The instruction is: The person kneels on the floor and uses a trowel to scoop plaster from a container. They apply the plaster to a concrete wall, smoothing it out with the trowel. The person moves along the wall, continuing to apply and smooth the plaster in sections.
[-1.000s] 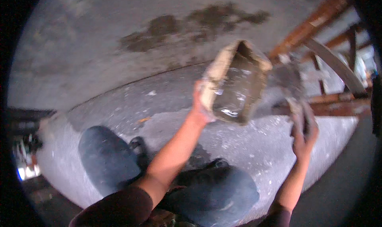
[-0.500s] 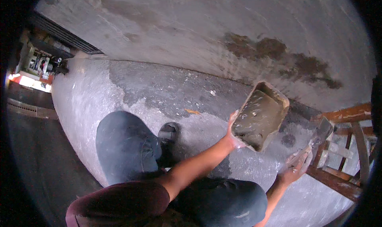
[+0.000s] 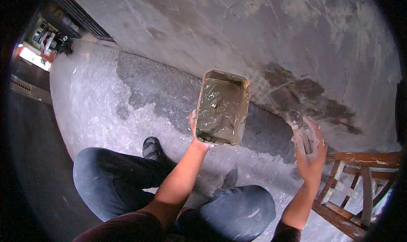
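Note:
My left hand (image 3: 200,142) is closed round the left side and near corner of a rectangular tray (image 3: 245,104), which is filled with wet greenish-grey mortar (image 3: 218,106). To its right, my right hand (image 3: 310,155), smeared with grey paste, grips a trowel (image 3: 301,131) by its handle. The trowel's blade is blurred and hard to make out against a dark damp patch (image 3: 273,78) on the grey plastered wall (image 3: 322,38); I cannot tell whether it touches the wall.
Wooden frames (image 3: 360,159) lie at the lower right. A speckled concrete floor (image 3: 106,81) runs along the wall under my bent knees and sandalled foot (image 3: 151,148). A dark grille (image 3: 80,11) and a small machine (image 3: 55,44) are at the far upper left.
Since half a second ago the tray has shifted up and left in view, and my right hand with the trowel has risen toward the wall's damp patch. My view has also turned.

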`<state>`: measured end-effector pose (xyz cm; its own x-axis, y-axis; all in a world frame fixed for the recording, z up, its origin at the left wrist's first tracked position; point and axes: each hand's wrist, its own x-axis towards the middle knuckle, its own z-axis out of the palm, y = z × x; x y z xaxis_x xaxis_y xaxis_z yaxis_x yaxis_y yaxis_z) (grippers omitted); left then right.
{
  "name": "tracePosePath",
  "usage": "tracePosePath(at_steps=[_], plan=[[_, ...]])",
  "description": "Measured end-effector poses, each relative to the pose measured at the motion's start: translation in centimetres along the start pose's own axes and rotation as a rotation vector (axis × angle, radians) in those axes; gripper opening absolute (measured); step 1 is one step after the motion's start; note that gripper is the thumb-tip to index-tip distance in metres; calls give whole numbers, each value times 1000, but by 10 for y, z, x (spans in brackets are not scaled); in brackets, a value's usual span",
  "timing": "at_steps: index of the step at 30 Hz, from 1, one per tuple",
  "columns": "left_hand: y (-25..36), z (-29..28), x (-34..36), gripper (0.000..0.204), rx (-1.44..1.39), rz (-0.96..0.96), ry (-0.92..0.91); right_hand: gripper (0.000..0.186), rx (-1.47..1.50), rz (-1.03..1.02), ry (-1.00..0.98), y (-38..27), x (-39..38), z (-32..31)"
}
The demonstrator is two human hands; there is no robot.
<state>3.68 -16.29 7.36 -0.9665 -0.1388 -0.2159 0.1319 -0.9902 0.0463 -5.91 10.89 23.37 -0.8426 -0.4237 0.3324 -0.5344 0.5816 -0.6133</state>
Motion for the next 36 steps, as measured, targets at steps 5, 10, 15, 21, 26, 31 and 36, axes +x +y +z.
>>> tracePosePath(at_steps=[5, 10, 15, 21, 26, 31, 36], plan=[[-9, -37, 11, 73, -184, 0, -2, 38, -91, -164, -220, -26, 38, -1], [-37, -60, 13, 74, -84, -67, 17, 47, -296, -241, -333, 11, 50, 16], [-31, -42, 9, 77, -27, -69, -11, 55, -375, -173, -448, 24, 50, 22], [-28, -23, 12, 72, 145, -7, -37, 45, -495, -138, -506, 2, 54, 13], [-38, -9, 17, 65, 177, 31, 10, 37, -480, -64, -585, -3, 37, 13], [-49, -7, 17, 65, 100, -25, 49, 35, -532, 57, -700, -16, 27, 7], [-51, -4, 14, 67, 119, 10, 33, 31, -467, 83, -666, -25, 0, 9]])
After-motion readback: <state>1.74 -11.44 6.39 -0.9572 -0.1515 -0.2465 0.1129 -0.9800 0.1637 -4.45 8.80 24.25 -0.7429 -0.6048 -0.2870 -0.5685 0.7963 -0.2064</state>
